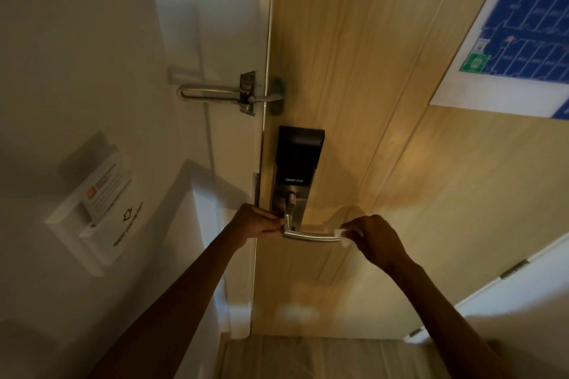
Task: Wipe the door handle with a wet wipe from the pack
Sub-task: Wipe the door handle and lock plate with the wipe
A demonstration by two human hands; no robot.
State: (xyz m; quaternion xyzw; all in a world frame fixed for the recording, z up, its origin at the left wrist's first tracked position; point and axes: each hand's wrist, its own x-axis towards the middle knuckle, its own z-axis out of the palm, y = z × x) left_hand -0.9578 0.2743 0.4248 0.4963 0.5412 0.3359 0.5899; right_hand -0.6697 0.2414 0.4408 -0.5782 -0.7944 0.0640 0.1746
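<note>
A silver lever door handle (309, 236) juts from a smart lock plate (294, 169) on a light wooden door (385, 132). My left hand (257, 221) grips the handle at its pivot end, fingers closed around the neck. My right hand (377, 238) pinches a small white wet wipe (342, 235) against the handle's free tip. Most of the wipe is hidden under my fingers. The wipe pack is not in view.
A metal swing-bar door guard (234, 94) bridges frame and door above the lock. A white key-card holder (95, 203) is mounted on the left wall. A blue floor-plan sign (520, 40) hangs on the door at upper right. Door hinges (512, 268) show at the right.
</note>
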